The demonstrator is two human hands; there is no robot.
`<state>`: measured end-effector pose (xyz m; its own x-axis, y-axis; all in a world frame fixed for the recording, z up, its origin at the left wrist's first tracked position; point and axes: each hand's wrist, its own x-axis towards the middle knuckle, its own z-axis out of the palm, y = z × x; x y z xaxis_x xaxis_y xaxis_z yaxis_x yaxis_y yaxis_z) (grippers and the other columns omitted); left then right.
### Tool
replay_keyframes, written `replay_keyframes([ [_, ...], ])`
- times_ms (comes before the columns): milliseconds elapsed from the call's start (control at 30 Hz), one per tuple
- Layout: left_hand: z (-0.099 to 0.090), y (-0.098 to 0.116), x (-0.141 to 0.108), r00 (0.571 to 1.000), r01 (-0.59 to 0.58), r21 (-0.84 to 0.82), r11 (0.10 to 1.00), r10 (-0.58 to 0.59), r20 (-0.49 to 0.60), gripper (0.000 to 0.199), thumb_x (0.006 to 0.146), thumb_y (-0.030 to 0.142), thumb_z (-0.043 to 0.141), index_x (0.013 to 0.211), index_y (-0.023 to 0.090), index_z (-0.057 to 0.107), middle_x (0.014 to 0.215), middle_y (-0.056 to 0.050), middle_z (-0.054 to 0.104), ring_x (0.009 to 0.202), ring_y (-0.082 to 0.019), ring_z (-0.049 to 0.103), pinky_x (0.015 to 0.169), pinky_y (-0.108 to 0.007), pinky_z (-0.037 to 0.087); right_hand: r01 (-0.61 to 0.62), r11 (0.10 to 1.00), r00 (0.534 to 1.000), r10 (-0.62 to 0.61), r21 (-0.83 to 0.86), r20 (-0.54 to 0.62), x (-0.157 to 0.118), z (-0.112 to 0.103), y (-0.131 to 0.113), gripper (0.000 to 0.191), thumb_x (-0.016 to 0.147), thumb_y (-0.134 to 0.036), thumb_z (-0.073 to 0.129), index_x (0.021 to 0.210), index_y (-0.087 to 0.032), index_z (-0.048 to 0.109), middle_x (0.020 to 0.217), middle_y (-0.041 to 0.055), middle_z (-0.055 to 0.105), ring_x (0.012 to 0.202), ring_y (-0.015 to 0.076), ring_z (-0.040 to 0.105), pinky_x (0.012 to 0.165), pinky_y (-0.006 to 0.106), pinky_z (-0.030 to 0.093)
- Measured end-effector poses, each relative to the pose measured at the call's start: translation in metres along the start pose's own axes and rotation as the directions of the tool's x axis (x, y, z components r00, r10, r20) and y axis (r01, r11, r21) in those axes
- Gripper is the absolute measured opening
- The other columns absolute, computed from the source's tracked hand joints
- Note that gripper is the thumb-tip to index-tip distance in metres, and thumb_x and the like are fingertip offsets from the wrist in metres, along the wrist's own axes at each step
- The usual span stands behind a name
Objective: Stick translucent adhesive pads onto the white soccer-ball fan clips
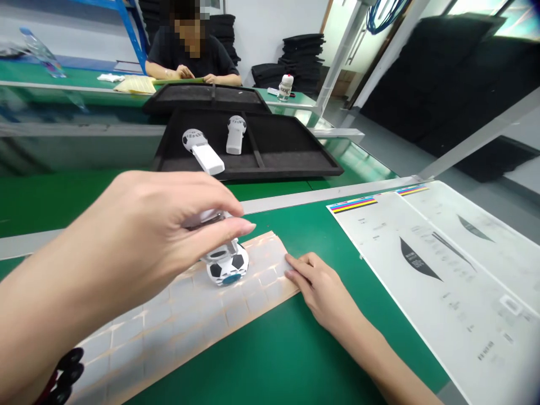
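Observation:
My left hand (169, 216) is closed around what looks like a handheld fan (226, 269), with a round black-and-white football head and a white body. Its head hangs low, just over or on a sheet of clear rectangular labels (189, 320); I cannot tell if they touch. My fingers hide most of the fan's handle. The label sheet has a tan backing and lies slantwise on the green table. My right hand (323, 289) pinches the right end of this sheet between thumb and fingers.
Two similar football-headed fans (208, 157) lie in a black divided tray (291, 149) beyond my hands. A large printed sheet (405, 275) covers the table's right side. Behind the trays a person (194, 53) sits at another table, near a white bottle (286, 88).

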<state>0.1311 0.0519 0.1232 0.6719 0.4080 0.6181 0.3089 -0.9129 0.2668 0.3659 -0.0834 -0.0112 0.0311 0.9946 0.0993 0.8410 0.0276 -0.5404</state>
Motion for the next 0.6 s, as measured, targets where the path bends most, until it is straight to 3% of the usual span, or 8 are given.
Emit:
replay_keyframes([
  [100,0.008,0.004,0.003,0.995,0.100,-0.068,0.993,-0.101,-0.009,0.028,0.086,0.051,0.066,0.089,0.024,0.072,0.082,0.003,0.072,0.065,-0.012,0.063,0.060,-0.020,0.047,0.018,1.000,1.000,-0.018,-0.017,-0.014,-0.004,0.002,0.001,0.035,0.101,-0.027,0.040,0.115,-0.014,0.070,0.090,0.0092,0.059,0.072,0.0211,0.061,0.064,0.036,0.051],
  [200,0.017,-0.001,0.000,0.957,0.282,-0.288,0.915,-0.290,0.015,0.044,0.076,0.051,0.075,0.111,0.026,0.067,0.094,0.001,0.072,0.069,-0.013,0.064,0.058,-0.020,0.048,0.020,1.000,0.999,-0.021,-0.021,-0.039,-0.007,0.002,0.002,0.034,0.102,-0.028,0.041,0.113,-0.015,0.069,0.094,0.0094,0.061,0.076,0.0206,0.064,0.068,0.035,0.053],
  [300,0.028,-0.012,-0.003,0.882,0.430,-0.610,0.665,-0.453,0.127,0.058,0.071,0.042,0.081,0.122,0.025,0.059,0.091,0.001,0.072,0.066,-0.011,0.064,0.053,-0.016,0.047,0.015,0.999,0.999,-0.017,-0.032,-0.050,-0.007,-0.001,0.002,0.028,0.101,-0.028,0.043,0.113,-0.016,0.066,0.099,0.0092,0.063,0.082,0.0197,0.066,0.071,0.033,0.055],
  [400,0.041,-0.020,-0.007,0.820,0.457,-0.803,0.384,-0.531,0.213,0.052,0.066,0.041,0.084,0.107,0.018,0.061,0.082,-0.001,0.071,0.065,-0.012,0.064,0.053,-0.017,0.048,0.017,0.998,0.999,-0.019,-0.054,-0.046,-0.003,-0.003,0.000,0.022,0.100,-0.029,0.047,0.102,-0.017,0.066,0.091,0.0067,0.063,0.070,0.0165,0.064,0.061,0.028,0.056],
  [467,0.050,-0.022,-0.009,0.812,0.419,-0.871,0.257,-0.536,0.232,0.049,0.062,0.043,0.086,0.095,0.016,0.060,0.080,-0.003,0.072,0.067,-0.014,0.066,0.055,-0.018,0.049,0.038,0.996,0.997,-0.043,-0.078,-0.062,-0.002,-0.003,0.000,0.026,0.100,-0.031,0.046,0.110,-0.017,0.065,0.089,0.0071,0.063,0.066,0.0161,0.065,0.057,0.027,0.056],
  [533,0.057,-0.020,-0.012,0.832,0.366,-0.918,0.152,-0.496,0.249,0.048,0.062,0.042,0.087,0.090,0.017,0.056,0.082,-0.004,0.072,0.070,-0.015,0.067,0.059,-0.021,0.051,0.089,0.988,0.990,-0.102,-0.126,-0.099,-0.005,-0.001,0.003,0.035,0.102,-0.035,0.042,0.123,-0.016,0.063,0.095,0.0098,0.064,0.072,0.0176,0.069,0.057,0.025,0.058],
  [600,0.061,-0.015,-0.015,0.854,0.338,-0.939,0.061,-0.440,0.279,0.049,0.062,0.038,0.088,0.092,0.018,0.055,0.082,-0.004,0.072,0.071,-0.016,0.067,0.062,-0.024,0.053,0.158,0.972,0.976,-0.180,-0.175,-0.123,-0.010,0.001,0.014,0.038,0.102,-0.037,0.040,0.122,-0.020,0.068,0.101,0.0116,0.065,0.081,0.0196,0.072,0.058,0.023,0.059],
])
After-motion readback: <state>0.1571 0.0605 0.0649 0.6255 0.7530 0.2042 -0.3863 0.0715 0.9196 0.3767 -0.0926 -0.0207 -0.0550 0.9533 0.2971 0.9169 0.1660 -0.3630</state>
